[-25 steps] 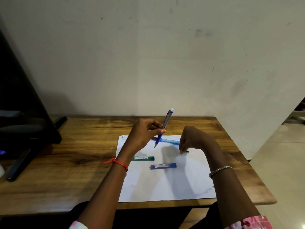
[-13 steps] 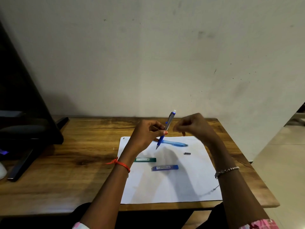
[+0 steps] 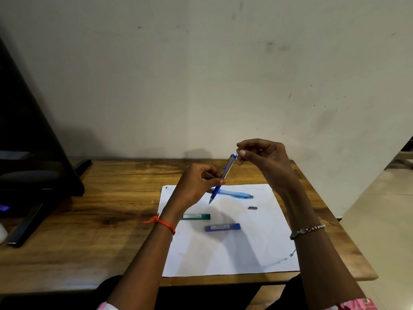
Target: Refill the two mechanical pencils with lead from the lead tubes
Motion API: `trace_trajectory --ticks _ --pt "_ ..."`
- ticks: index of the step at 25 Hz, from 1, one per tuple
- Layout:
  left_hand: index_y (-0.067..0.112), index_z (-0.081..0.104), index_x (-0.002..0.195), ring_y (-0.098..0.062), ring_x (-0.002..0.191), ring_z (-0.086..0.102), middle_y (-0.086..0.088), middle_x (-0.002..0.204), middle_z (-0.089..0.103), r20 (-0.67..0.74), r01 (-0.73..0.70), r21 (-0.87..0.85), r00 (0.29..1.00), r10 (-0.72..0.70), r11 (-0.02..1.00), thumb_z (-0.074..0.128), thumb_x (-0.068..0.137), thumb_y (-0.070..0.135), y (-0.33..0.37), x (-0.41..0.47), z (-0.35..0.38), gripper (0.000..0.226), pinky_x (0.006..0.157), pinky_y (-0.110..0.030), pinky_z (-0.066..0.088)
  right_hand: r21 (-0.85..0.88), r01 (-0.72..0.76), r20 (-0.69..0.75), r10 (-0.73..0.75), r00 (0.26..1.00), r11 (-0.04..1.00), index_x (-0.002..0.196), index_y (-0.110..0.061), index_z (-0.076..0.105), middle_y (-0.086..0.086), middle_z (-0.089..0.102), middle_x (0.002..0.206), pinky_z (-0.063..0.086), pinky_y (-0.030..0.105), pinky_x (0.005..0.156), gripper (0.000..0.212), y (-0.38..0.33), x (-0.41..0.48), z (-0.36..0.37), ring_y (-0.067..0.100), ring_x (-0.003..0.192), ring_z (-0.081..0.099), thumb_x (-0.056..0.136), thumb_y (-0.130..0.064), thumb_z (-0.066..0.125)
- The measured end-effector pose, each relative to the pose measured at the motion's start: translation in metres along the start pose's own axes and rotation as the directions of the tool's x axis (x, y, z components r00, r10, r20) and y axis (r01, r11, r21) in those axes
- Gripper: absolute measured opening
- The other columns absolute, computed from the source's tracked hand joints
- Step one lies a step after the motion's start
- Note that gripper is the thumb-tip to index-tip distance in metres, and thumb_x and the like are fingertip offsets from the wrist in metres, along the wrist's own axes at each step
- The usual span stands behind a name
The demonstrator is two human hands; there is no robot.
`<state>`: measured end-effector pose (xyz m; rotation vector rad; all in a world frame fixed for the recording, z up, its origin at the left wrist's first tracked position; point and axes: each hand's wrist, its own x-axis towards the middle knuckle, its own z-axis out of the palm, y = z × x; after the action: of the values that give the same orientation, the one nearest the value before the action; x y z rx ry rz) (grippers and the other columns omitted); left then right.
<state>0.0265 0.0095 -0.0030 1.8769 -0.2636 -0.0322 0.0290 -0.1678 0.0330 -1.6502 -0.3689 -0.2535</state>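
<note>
pinching the top of the mechanical pencil, right hand; left hand gripping its barrel below

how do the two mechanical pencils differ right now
The grey-and-blue pencil is in the air, steeply tilted, tip down; the light blue pencil lies flat on the paper. The left hand grips the grey-and-blue pencil while the right hand pinches its top end; the light blue pencil is untouched. Both are partly blue.

An orange-red thread circles the wrist below the left hand, whose thumbnail is painted pinkish. A silver beaded bracelet sits below the right hand. Pink patterned sleeves cover the upper arms.
</note>
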Motion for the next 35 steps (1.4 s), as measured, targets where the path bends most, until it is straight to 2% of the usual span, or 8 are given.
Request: trace_trajectory --ticks 6,8,11,16,22,26,31,35 --pt "0.002 0.067 0.088 -0.007 0.068 0.059 -0.001 0.075 0.063 -0.004 -0.018 0.087 1.000 0.018 0.996 0.070 0.075 0.006 0.001 0.000 -0.001 0.014 0.050 -0.008 0.050 -0.032 0.009 0.005 -0.009 1.000 0.999 0.091 -0.009 0.065 0.001 0.071 0.073 0.057 0.023 0.069 0.025 -0.004 0.000 -0.004 0.014 0.069 0.067 0.074 0.010 0.067" --pt "0.003 0.068 0.089 -0.006 0.068 0.058 0.000 0.076 0.063 -0.017 -0.026 0.131 0.999 0.028 0.991 0.070 0.075 0.007 0.000 0.000 -0.001 0.015 0.055 -0.012 0.051 -0.084 0.019 0.025 -0.017 1.000 0.996 0.091 -0.008 0.064 0.008 0.069 0.078 0.056 0.021 0.070 0.026 -0.006 0.000 -0.006 0.012 0.071 0.067 0.074 0.011 0.067" --pt "0.004 0.069 0.089 -0.006 0.070 0.058 -0.002 0.080 0.064 -0.037 -0.033 0.167 0.999 0.040 0.985 0.072 0.074 0.009 -0.003 0.001 -0.001 0.016 0.067 -0.022 0.051 -0.159 0.033 0.047 -0.026 0.999 0.987 0.093 -0.005 0.063 0.009 0.067 0.081 0.055 0.018 0.072 0.027 -0.007 0.000 -0.007 0.008 0.074 0.067 0.073 0.014 0.066" --pt "0.003 0.069 0.088 -0.012 0.073 0.061 -0.003 0.080 0.065 -0.046 -0.043 0.174 0.998 0.052 0.984 0.072 0.074 0.009 -0.006 0.002 0.000 0.015 0.069 -0.024 0.052 -0.267 0.045 0.069 -0.027 0.997 0.963 0.094 -0.003 0.065 0.007 0.069 0.082 0.054 0.015 0.074 0.025 -0.005 0.002 -0.008 0.007 0.077 0.069 0.075 0.012 0.066" --pt "0.001 0.069 0.085 -0.001 0.065 0.057 -0.002 0.077 0.064 -0.053 -0.084 0.216 0.994 0.098 0.973 0.072 0.073 0.007 -0.006 0.002 0.002 0.014 0.058 -0.003 0.043 -0.429 0.070 0.052 -0.053 0.997 0.900 0.090 -0.008 0.068 0.001 0.069 0.082 0.049 0.006 0.072 0.021 -0.002 0.006 -0.008 -0.006 0.075 0.067 0.077 0.009 0.066" --pt "0.000 0.070 0.086 -0.002 0.067 0.056 -0.005 0.079 0.066 -0.061 -0.105 0.228 0.991 0.122 0.968 0.071 0.074 0.007 -0.006 0.002 0.003 0.014 0.065 -0.011 0.044 -0.447 0.072 0.022 -0.070 0.997 0.892 0.089 -0.005 0.070 0.003 0.070 0.082 0.049 0.006 0.073 0.020 0.001 0.006 -0.005 -0.006 0.074 0.067 0.076 0.009 0.066" --pt "0.000 0.070 0.086 -0.002 0.067 0.055 -0.001 0.076 0.063 -0.096 -0.107 0.219 0.987 0.130 0.970 0.070 0.075 0.005 -0.007 0.002 0.005 0.012 0.060 -0.001 0.040 -0.438 0.030 0.008 -0.030 1.000 0.899 0.086 -0.011 0.069 -0.001 0.070 0.082 0.050 0.007 0.072 0.020 0.003 0.007 -0.005 -0.006 0.074 0.067 0.076 0.007 0.068" --pt "0.000 0.069 0.087 -0.001 0.067 0.054 -0.001 0.079 0.062 -0.097 -0.107 0.228 0.987 0.132 0.968 0.069 0.077 0.006 -0.007 0.001 0.008 0.012 0.062 -0.006 0.042 -0.422 0.014 -0.008 -0.019 1.000 0.907 0.089 -0.007 0.071 -0.001 0.070 0.083 0.049 0.005 0.070 0.019 0.003 0.007 -0.004 -0.007 0.073 0.067 0.076 0.007 0.067"
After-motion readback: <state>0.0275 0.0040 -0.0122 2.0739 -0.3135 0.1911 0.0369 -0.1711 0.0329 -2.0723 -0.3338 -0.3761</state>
